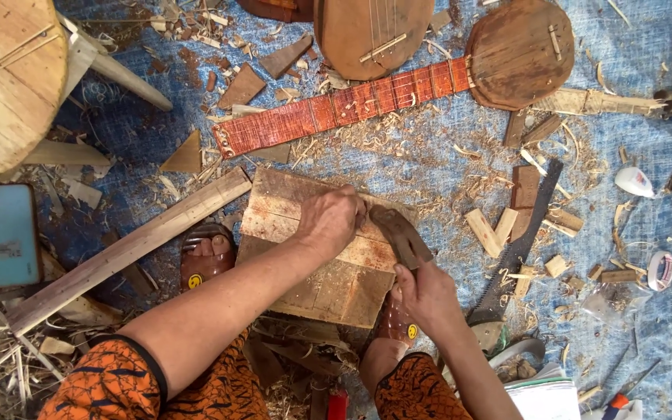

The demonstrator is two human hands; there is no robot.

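My left hand point(330, 220) is closed over a small piece on top of a slatted wooden block point(305, 257) that rests on the ground between my feet; what it grips is hidden under the fingers. My right hand point(427, 295) grips the handle of a broad dark blade point(400, 233), whose tip lies against the block right beside my left fingers. Both feet wear brown sandals point(205, 257).
A long-necked wooden string instrument point(398, 85) lies across the blue tarp point(445, 167) above the block, another instrument body point(371, 31) behind it. A handsaw point(516, 249), wood offcuts point(491, 231), a plank point(130, 249), a wooden stool point(9, 78), a blue phone point(8, 233) and shavings surround me.
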